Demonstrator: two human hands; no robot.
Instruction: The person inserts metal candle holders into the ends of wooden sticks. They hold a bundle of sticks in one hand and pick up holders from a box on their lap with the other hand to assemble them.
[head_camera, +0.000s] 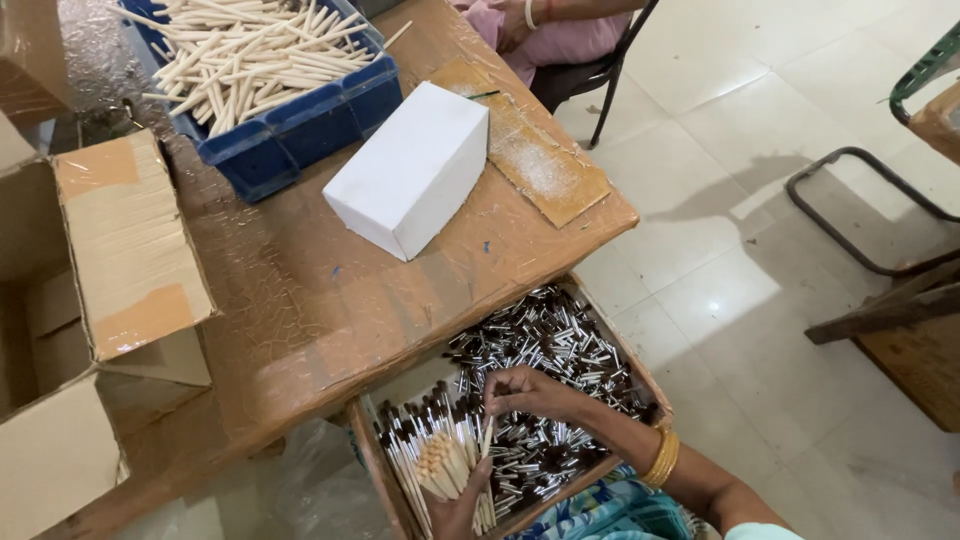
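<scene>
My left hand (462, 500) has its grip clenched round a bundle of pale sticks (440, 465) in the drawer (365, 440); my right hand (525, 392) pinches one more stick into it. I judge it early: loose metal ferrules (560, 350) fill the drawer, and the blue crate (300, 125) on the surface (330, 300) is full.

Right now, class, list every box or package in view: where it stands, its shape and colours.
White box: middle of the wooden table, closed, oblong, plain.
Cardboard carton: table's left edge, brown, flaps open.
Blue crate: table's far end, holding pale sticks.
</scene>
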